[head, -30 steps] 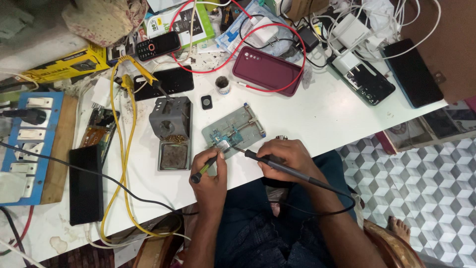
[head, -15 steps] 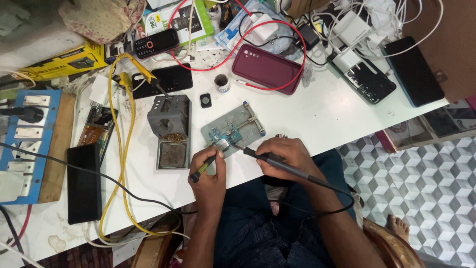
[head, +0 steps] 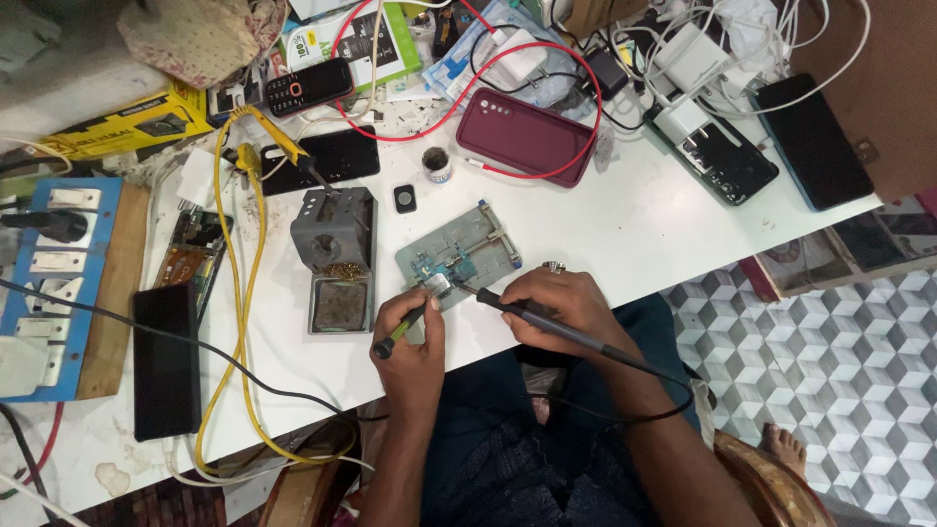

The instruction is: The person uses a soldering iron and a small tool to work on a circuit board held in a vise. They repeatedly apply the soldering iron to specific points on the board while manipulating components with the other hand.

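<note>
- Head view: the left hand (head: pixel 412 344) is closed around a thin tool with a green grip (head: pixel 398 335), pinched between thumb and fingers, its tip pointing up at the small circuit board (head: pixel 441 270).
- The right hand (head: pixel 561 305) is wrapped around the dark handle of a soldering iron (head: pixel 547 322); the iron's tip reaches left to the same spot on the board, and its black cord runs off past the wrist toward the lap.
- The circuit board sits clamped in a grey metal holder plate (head: pixel 478 239) on the white table (head: pixel 625 215), near the table's front edge and just above both hands.
- Just left of the holder stands a grey soldering-iron stand (head: pixel 334 229) with a sponge tray (head: pixel 340 304) in front of it.
- Behind the holder lie a maroon phone (head: pixel 525 132) ringed by a red wire (head: pixel 390 137), a small round pot (head: pixel 438 162) and a black phone (head: pixel 815 141) at the far right.
- A yellow cable (head: pixel 239 322) loops down the left side beside a blue switch board (head: pixel 49 263).
</note>
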